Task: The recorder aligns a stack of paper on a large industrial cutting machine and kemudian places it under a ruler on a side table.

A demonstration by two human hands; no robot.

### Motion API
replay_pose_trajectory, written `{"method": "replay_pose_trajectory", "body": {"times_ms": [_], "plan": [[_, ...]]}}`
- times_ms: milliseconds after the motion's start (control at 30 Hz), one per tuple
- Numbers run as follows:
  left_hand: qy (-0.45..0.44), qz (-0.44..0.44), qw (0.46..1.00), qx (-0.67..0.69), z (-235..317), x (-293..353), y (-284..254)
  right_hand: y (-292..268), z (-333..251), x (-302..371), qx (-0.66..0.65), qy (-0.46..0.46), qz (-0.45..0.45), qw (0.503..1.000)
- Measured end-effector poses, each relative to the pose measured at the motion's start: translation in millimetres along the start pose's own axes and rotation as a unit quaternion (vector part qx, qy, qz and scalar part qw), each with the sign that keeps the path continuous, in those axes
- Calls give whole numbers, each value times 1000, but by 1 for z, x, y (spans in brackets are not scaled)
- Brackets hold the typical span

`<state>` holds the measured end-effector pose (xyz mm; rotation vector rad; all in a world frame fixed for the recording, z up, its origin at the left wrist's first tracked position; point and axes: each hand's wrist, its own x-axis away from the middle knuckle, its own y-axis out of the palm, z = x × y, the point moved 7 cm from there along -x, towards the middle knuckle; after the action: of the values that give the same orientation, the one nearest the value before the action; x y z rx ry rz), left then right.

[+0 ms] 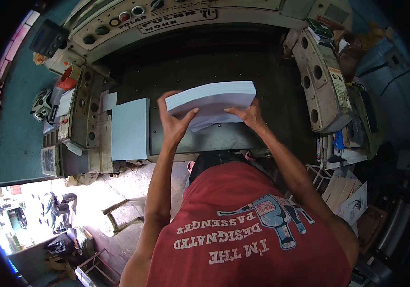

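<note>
Presently: thick stack of pale blue paper sheets (210, 99), gripped by left hand (176, 123) and right hand (248, 115) above dark metal machine table (272, 95); second light-blue paper pile (129, 129) lies left.

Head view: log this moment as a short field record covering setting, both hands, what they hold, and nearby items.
setting: dark bed of a paper cutting machine
left hand: grips the left end of the paper stack, thumb on top
right hand: grips the stack's near right edge
paper stack: pale blue-white sheets, held tilted above the bed between both hands
second stack: light blue, lying flat at the bed's left edge
tape roll: orange, on the machine's left side
</note>
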<state>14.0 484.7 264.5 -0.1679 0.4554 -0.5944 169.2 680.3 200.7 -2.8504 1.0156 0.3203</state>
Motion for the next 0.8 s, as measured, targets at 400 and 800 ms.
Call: {"method": "replay_pose_trajectory", "body": {"times_ms": [400,800], "plan": [[20,-401,790,-464,87,-54,109,10,18,-3,-123,37,-67,990],[-7,-254,956,-149,68,-58,-6,-50,-3,-1,41,-15,-39,998]]}}
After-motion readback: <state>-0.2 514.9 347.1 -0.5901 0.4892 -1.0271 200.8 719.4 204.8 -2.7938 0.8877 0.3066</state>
